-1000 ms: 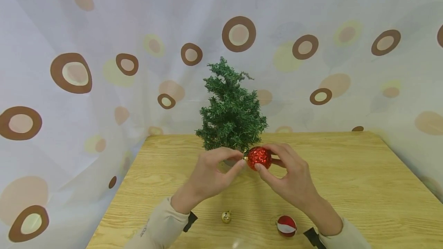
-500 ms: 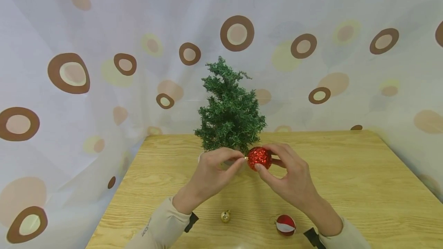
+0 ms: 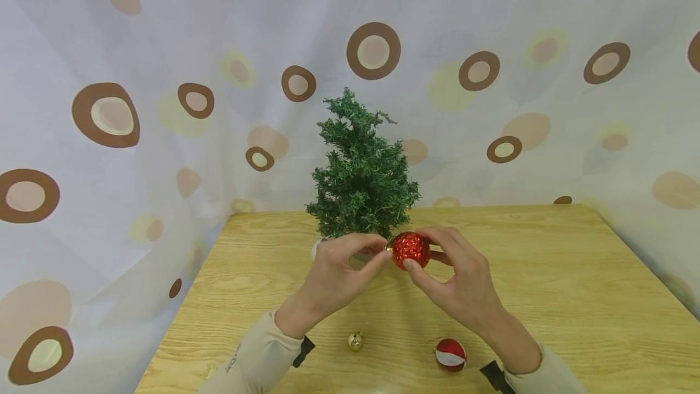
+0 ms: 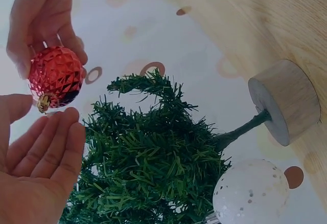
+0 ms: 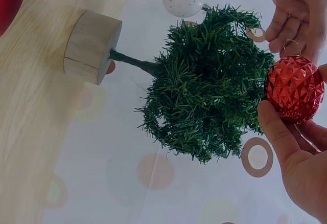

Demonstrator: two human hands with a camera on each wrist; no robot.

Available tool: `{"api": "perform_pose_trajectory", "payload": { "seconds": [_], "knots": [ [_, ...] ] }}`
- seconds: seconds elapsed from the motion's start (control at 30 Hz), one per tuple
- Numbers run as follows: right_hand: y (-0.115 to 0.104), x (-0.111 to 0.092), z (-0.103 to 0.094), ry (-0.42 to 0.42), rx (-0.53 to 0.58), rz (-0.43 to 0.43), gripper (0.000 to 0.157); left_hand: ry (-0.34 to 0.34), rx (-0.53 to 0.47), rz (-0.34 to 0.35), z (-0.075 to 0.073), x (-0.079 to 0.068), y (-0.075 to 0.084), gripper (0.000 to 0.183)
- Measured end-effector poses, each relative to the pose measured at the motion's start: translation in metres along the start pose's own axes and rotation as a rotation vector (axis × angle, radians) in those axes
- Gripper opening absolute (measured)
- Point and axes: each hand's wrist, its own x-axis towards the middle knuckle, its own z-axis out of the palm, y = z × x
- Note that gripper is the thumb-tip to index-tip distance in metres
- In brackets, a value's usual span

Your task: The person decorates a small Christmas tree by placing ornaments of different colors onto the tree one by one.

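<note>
The red faceted Christmas bauble [image 3: 411, 250] has a gold cap and a wire hook. My right hand [image 3: 465, 278] holds its round body between thumb and fingers. My left hand [image 3: 336, 272] is at the cap, thumb and fingertips a little apart on either side of it; the left wrist view shows a gap between the left fingers [image 4: 56, 152] and the cap. Just behind both hands stands a small green artificial Christmas tree [image 3: 361, 181], with a round wooden base [image 4: 286, 101]. A white speckled bauble [image 4: 250, 193] is at the tree's lower branches.
On the wooden table [image 3: 547, 284], nearer the person, lie a small gold bauble [image 3: 355, 341] and a red and white bauble [image 3: 450, 355]. A patterned curtain [image 3: 426, 17] hangs behind and along the sides of the table.
Half a second ago the left thumb and index fingertips met at the bauble's hook; now they are slightly apart. The right hand keeps its hold. The view has shifted slightly.
</note>
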Motion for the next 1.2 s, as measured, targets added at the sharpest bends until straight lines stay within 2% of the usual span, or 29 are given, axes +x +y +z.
{"api": "perform_pose_trajectory", "payload": {
  "seconds": [0.2, 0.3, 0.4, 0.53, 0.8, 0.93, 1.2],
  "knots": [
    [-0.002, 0.001, 0.001, -0.007, 0.019, -0.033, 0.053, -0.036, -0.009, -0.062, 0.000, 0.000, 0.002, 0.013],
    [-0.003, 0.001, 0.001, -0.010, 0.017, -0.034, 0.053, -0.041, -0.029, -0.070, 0.000, 0.000, 0.003, 0.010],
    [-0.003, 0.001, 0.001, -0.008, 0.017, -0.030, 0.053, -0.021, -0.035, -0.046, 0.000, 0.000, 0.003, 0.009],
    [-0.002, 0.000, 0.002, -0.008, 0.024, -0.025, 0.052, 0.023, 0.005, -0.011, -0.001, 0.000, 0.003, 0.009],
    [-0.002, -0.008, 0.008, -0.047, 0.029, 0.017, 0.062, 0.063, 0.035, -0.022, -0.005, 0.002, 0.000, 0.010],
    [-0.002, -0.009, 0.011, -0.069, 0.051, 0.018, 0.059, 0.064, 0.022, -0.023, -0.005, 0.004, 0.001, 0.010],
    [-0.001, -0.014, 0.013, -0.191, -0.011, 0.040, 0.057, 0.063, 0.007, 0.045, 0.000, 0.009, 0.003, 0.012]
  ]
}}
